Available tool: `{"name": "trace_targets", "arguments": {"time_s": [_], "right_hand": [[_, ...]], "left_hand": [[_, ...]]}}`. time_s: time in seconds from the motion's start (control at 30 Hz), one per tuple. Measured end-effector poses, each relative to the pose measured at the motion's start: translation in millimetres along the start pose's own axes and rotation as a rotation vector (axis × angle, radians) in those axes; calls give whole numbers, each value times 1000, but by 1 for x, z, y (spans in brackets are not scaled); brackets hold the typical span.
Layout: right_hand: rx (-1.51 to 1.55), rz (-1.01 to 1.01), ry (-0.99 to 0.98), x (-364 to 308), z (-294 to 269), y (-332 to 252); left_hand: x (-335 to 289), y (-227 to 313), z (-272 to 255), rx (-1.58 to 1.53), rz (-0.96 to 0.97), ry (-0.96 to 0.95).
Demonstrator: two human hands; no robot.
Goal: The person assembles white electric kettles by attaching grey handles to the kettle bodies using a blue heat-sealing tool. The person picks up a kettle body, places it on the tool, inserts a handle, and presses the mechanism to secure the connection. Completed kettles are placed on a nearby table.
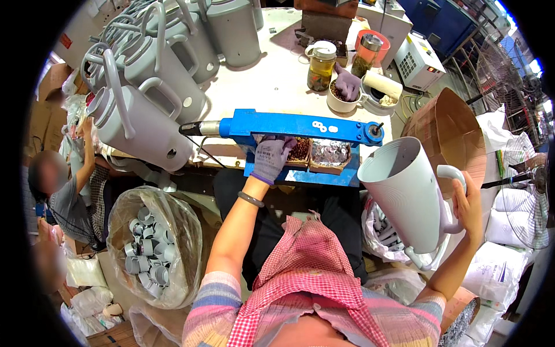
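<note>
Here's the right hand (468,203), its grip clamped on the handle of a grey can (399,199), held just right of the blue machine (289,122), wide open end up and tilted toward it; across to the left hand (270,157), gloved in greyish purple, reaching in under the blue machine's beam, beside a small box of reddish-brown pieces (296,163); that grip's fingertips are hidden, so I cannot tell whether they are apart or together; next to that, also under the blue machine's beam, sits a box of silvery pieces (327,169); up on top of the blue machine lie pale washers (318,125); beyond it on the table (272,75) we have a lidded jar (321,69) and a cup (342,107) with a purple glove (347,84) on it; left of the blue machine crowd more grey cans (144,127); nearer the body, below those, a clear bag (118,199) bulges with grey fittings (151,248).
</note>
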State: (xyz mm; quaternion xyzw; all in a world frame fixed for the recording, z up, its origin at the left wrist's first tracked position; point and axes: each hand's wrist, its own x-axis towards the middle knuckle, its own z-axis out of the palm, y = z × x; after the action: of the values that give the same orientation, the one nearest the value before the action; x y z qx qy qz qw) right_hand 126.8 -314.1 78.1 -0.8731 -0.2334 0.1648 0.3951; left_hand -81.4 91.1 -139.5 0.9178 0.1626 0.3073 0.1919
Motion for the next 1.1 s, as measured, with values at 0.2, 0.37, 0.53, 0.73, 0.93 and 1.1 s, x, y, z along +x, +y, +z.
{"name": "trace_targets", "arguments": {"time_s": [0.2,0.37,0.53,0.73,0.93,1.1], "right_hand": [[-133,-123,30,5,6,30],[-64,-26,48,5,4,36],[-26,-24,73,21,13,37],[-18,-90,63,24,12,43],[-37,-73,65,27,10,51],[-23,-117,69,31,13,49]], "left_hand": [[-7,19,-20,-105,-212,54],[8,79,-65,-729,-391,64],[99,139,-38,-743,14,-51],[132,160,13,-554,122,-95],[143,163,9,-442,158,-235],[145,148,1,-419,231,-336]]}}
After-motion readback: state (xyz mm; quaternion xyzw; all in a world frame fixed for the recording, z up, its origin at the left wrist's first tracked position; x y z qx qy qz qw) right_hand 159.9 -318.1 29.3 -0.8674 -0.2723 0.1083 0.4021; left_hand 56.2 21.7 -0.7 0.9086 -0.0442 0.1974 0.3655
